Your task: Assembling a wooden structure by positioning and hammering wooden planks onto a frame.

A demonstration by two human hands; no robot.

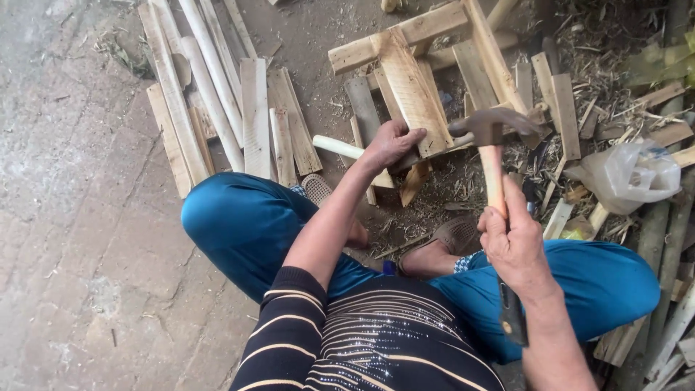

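Two hands of mine are at work over a rough wooden frame (413, 80) lying on the dirt floor in front of my knees. It is made of pale, unfinished planks nailed crosswise, one broad board running toward me with a long slat across its far end. My left hand (391, 143) rests on the near end of that broad board, fingers (410, 136) curled over its edge and clasped firmly around the wood. My right hand (512, 242) is closed tight around the light wooden handle of a claw hammer (492, 137), gripping it low on the shaft. Its dark metal head hangs just beside the board's near right corner, close to my left fingertips; whether it touches the wood I cannot tell. Left of the frame lies a loose pile of slats and round poles (217, 94), smooth and pale, side by side. To the right, wood shavings, splinters and offcuts litter the ground around a crumpled clear plastic bag (630, 174). I sit low with knees apart in shiny blue trousers (239, 224), wearing a dark top with thin light stripes, and woven slippers (452, 235) on my feet.
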